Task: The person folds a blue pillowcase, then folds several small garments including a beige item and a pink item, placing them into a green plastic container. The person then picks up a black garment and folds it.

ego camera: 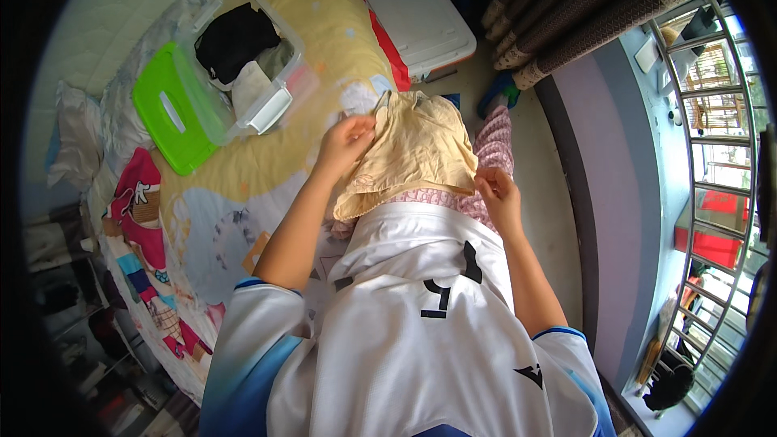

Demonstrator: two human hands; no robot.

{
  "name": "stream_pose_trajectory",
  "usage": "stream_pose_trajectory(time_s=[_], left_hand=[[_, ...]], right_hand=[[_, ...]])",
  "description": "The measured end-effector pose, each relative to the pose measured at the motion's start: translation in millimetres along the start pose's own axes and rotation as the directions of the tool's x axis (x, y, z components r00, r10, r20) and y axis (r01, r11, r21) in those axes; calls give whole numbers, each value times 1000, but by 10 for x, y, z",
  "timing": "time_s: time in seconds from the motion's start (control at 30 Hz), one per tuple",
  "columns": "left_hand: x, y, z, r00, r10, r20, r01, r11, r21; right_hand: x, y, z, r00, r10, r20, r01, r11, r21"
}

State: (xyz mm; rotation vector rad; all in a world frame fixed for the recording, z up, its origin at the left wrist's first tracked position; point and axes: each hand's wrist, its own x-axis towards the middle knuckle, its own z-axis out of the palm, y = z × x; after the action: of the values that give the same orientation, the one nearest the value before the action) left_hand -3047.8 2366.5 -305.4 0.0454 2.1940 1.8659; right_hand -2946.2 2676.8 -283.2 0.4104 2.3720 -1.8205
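Observation:
A pale yellow cloth garment (422, 142), perhaps underwear, lies spread across my lap over pink patterned trousers (495, 139). My left hand (347, 142) is at its upper left side, with fingertips pinched at the edge. At the lower right corner, my right hand (499, 191) holds the fabric between thumb and fingers. The garment's left lower edge has a scalloped trim and hangs beside my thigh. Wrinkles run over its middle.
On the bed (340, 24), a clear plastic box (215, 115) holds folded clothes, including a black garment (237, 42). A green lid (176, 115) lies beside it. Beyond stands a white-lidded storage box (419, 12). Curtains (564, 18) and a barred window (716, 139) are at right.

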Motion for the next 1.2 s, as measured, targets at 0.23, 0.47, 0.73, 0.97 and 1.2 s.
stream_pose_trajectory(time_s=[0.23,0.47,0.73,0.97,1.2], left_hand=[[-939,322,-114,981,191,-34,-161,899,407],[-763,100,-22,962,82,-260,86,814,574],[-118,1206,-686,938,202,-282,12,794,608],[-484,1846,-583,587,786,-194,-508,544,668],[-1632,635,-35,964,232,-134,-153,888,434]], right_hand=[[-38,148,35,972,-234,8,214,874,-437],[181,399,182,986,-57,-155,31,986,-165],[654,-1007,-431,877,-400,-267,367,915,-169],[518,-1628,-373,844,-455,-284,508,848,153],[-125,-75,-322,998,-34,-61,46,980,196]])
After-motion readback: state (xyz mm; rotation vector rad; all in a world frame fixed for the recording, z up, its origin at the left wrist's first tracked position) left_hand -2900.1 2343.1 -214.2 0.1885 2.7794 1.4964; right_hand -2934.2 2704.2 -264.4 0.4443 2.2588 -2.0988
